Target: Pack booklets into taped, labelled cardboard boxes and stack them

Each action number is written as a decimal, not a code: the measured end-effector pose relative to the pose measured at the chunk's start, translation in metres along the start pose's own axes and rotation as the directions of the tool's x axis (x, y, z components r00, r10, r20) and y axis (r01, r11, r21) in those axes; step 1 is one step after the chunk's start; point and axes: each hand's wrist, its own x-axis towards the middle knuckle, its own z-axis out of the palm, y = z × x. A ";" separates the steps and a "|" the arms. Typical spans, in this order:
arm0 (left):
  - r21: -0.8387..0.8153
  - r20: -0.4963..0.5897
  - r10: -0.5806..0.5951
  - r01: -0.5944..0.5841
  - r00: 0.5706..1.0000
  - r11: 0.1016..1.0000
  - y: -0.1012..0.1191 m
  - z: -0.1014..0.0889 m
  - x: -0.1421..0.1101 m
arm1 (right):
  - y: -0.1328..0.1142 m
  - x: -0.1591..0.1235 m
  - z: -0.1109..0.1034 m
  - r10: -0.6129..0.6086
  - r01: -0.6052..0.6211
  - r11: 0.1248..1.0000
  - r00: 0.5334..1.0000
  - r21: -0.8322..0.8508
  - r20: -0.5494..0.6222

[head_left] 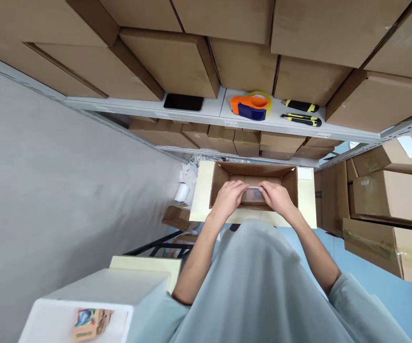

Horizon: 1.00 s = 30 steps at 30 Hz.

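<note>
An open cardboard box (254,169) stands on a pale yellow tabletop (200,190) right before me. Over its opening, my left hand (230,194) and my right hand (276,194) grip opposite ends of a see-through plastic item (253,194) with a pale upper edge. Fingers and thumbs are closed on that edge. Its lower part reaches down inside the box, and I cannot make out its exact kind. Part of the box's bare floor shows beyond it.
On the shelf ahead lie a black phone (183,102), an orange and blue tape dispenser (251,107) and utility knives (302,112). Closed cartons (242,62) fill the shelves. More cartons (385,195) are stacked at right. A white machine (98,295) stands at lower left, beside a grey wall.
</note>
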 end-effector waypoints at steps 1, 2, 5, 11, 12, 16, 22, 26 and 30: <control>0.000 -0.019 -0.024 0.024 1.000 1.000 -0.003 0.001 0.000 | 0.002 0.000 0.000 0.011 -0.011 1.000 1.000 0.012 -0.003; 0.005 -0.054 -0.047 0.047 0.997 0.999 -0.006 0.001 0.000 | 0.004 -0.001 -0.001 0.020 -0.020 1.000 0.999 0.020 -0.025; 0.022 -0.222 -0.086 0.094 0.971 0.995 -0.015 -0.008 -0.010 | 0.014 -0.018 -0.014 0.035 -0.027 0.999 0.982 0.045 -0.185; 0.035 -0.454 -0.183 0.223 0.872 0.974 -0.044 -0.038 -0.055 | 0.045 -0.085 -0.048 0.313 -0.267 0.950 0.806 0.163 -0.502; 0.033 -0.456 -0.211 0.253 0.865 0.967 -0.051 -0.039 -0.061 | 0.049 -0.094 -0.049 0.386 -0.326 0.922 0.780 0.208 -0.493; 0.027 -0.409 -0.286 0.325 0.866 0.945 -0.069 -0.031 -0.077 | 0.057 -0.114 -0.041 0.580 -0.442 0.806 0.723 0.393 -0.375; 0.063 -0.322 -0.279 0.315 0.905 0.947 -0.056 -0.019 -0.079 | 0.042 -0.101 -0.026 0.549 -0.420 0.808 0.790 0.413 -0.273; 0.054 -0.289 -0.292 0.320 0.912 0.946 -0.046 -0.020 -0.077 | 0.029 -0.079 -0.011 0.484 -0.430 0.842 0.868 0.325 -0.105; 0.074 -0.257 -0.274 0.302 0.927 0.950 -0.049 -0.022 -0.080 | 0.020 -0.065 0.004 0.464 -0.461 0.884 0.886 0.082 -0.027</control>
